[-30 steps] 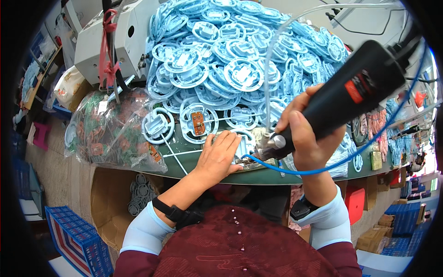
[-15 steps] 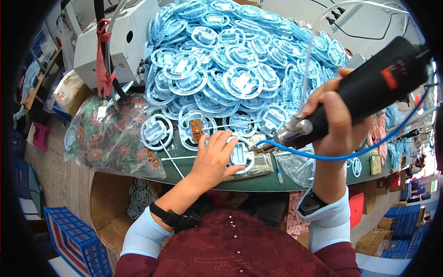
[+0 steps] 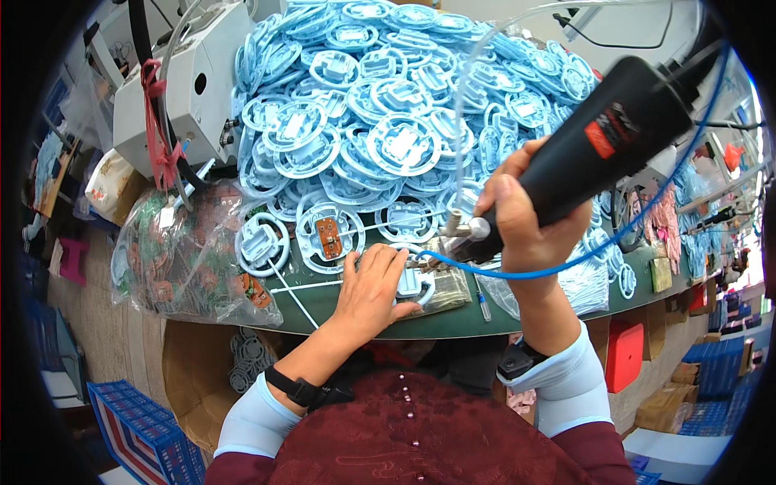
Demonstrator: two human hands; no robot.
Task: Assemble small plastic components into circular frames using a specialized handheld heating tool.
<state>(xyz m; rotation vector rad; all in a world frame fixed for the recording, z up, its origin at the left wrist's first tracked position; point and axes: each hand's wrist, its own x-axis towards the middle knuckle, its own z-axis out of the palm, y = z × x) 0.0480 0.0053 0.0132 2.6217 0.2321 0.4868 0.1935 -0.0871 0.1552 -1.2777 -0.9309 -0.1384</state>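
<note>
My right hand is wrapped round a thick black electric screwdriver, which slants down to the left with a blue air hose beside it. Its metal nose is at the upper right of a light blue ring-shaped plastic part; whether the tip touches is hidden. With fingers over that part's left side and thumb at its lower edge, my left hand holds it down on the bench. Left of this hand, an orange-brown circuit board rests on another light blue ring part.
A tall heap of light blue ring parts rises behind my hands. Circuit boards fill a clear bag at left, near a grey machine box. A small thin bottle and a plastic bag lie to the right.
The whole view has shifted slightly. My right hand and the screwdriver have moved left and the tool stands a little steeper. My left hand stays on the plastic part.
</note>
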